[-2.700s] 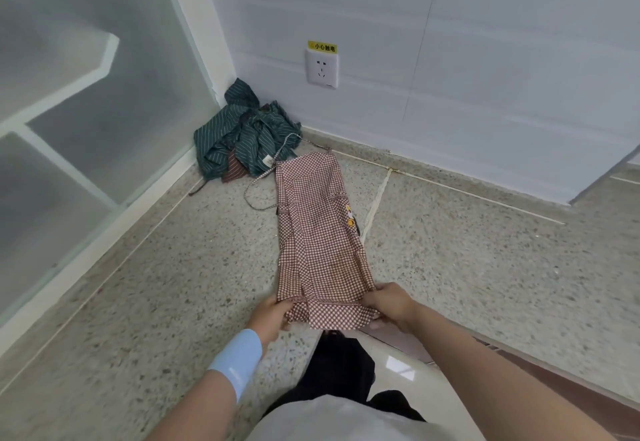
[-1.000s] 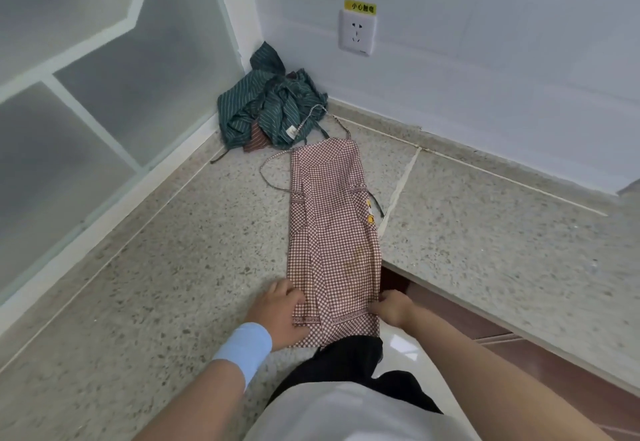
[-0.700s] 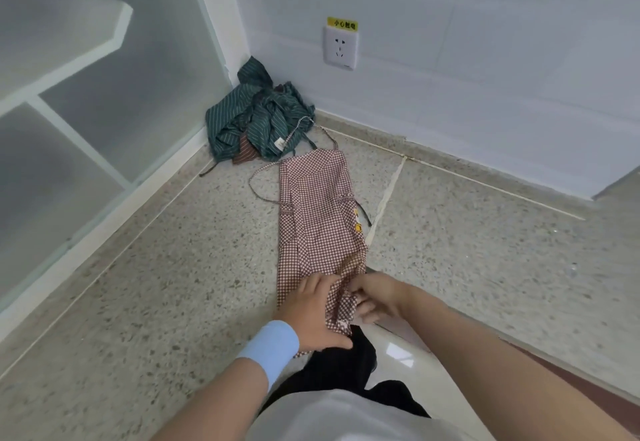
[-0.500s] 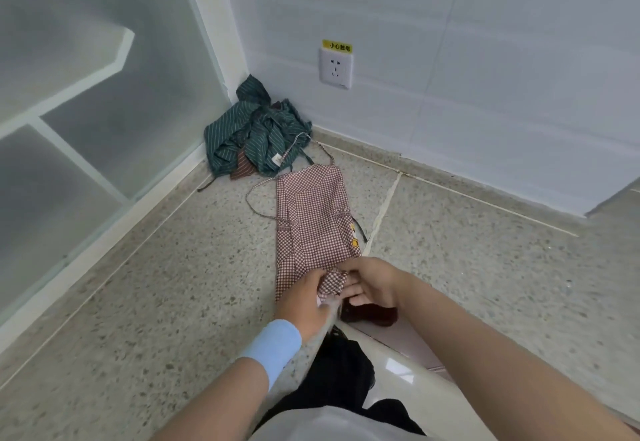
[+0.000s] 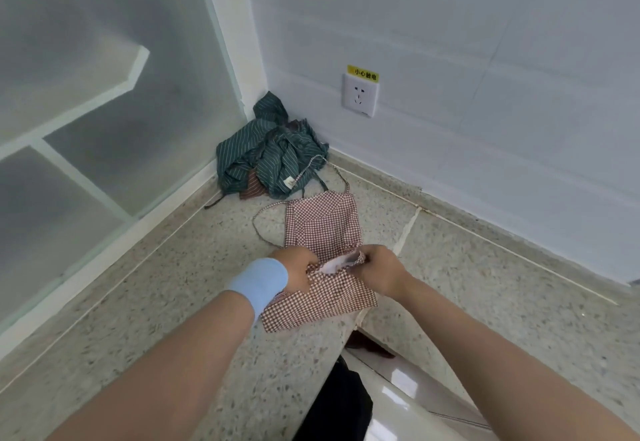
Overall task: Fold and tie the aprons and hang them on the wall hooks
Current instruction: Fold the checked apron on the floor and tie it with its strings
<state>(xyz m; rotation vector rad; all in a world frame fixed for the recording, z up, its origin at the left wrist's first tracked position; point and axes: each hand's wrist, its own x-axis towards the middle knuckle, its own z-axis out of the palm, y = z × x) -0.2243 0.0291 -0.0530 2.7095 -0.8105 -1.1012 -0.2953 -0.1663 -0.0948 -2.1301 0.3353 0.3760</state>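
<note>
Red-checked cloth apron (image 5: 323, 229) on speckled stone counter (image 5: 166, 302), hem pinched by fingers of left hand (image 5: 298, 267) and right hand (image 5: 378, 270): best carry it evenly toward 12 o'clock, edges matched.

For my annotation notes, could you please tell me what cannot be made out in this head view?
Head view:
- Wall hooks: outside the frame.
- Left hand: fingertips hidden in the red checked apron fold.
- Brown striped cloth: mostly buried under the green striped apron.
- Shapes behind the frosted glass panel: blurred by it.
</note>
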